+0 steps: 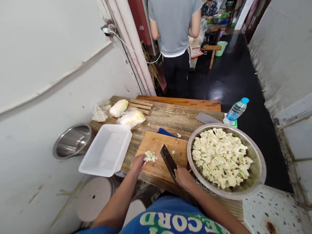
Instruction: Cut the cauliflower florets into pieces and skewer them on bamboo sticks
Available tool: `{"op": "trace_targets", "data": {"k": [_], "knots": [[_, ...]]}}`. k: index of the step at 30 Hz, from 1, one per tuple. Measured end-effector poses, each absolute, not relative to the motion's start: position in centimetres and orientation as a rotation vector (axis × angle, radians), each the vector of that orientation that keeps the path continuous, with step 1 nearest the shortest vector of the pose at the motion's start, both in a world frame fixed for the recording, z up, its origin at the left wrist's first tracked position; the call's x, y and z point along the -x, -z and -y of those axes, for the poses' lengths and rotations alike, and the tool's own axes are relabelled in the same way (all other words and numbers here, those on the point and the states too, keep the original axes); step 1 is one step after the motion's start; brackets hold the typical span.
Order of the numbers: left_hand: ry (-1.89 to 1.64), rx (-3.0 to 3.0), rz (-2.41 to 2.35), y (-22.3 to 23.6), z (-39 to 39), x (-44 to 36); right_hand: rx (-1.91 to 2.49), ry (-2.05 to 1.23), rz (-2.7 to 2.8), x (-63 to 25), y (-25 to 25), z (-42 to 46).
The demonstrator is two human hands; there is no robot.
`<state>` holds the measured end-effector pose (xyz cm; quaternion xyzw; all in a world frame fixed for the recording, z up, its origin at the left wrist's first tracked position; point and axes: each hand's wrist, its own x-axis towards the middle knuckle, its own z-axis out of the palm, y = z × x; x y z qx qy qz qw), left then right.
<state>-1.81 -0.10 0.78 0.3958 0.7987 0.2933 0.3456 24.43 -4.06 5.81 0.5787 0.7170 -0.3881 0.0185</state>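
Your single view looks forward and steeply down from your head, close above the worktop's [170, 113] near edge, reaching past its far edge.

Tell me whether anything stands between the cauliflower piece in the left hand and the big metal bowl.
Yes: the cleaver, held in the right hand, slants across the cutting board between the cauliflower piece in the left hand and the metal bowl.

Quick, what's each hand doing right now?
Left hand: closed on a small cauliflower piece.
Right hand: closed around the handle of a big knife.
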Motion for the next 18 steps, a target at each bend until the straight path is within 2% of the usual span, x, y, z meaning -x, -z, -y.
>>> {"op": "trace_targets", "data": {"k": [10,18], "knots": [[-1.063,-0.406,-1.818,-1.6,0.0,0.8,-1.704,1.220,-2.356,-24.8,-7.8,5.2],[-1.140,-0.358,-1.670,-1.8,-1.5,-2.6,-1.828,1.155,-2.288,-25.6,-7.3,5.4]]}}
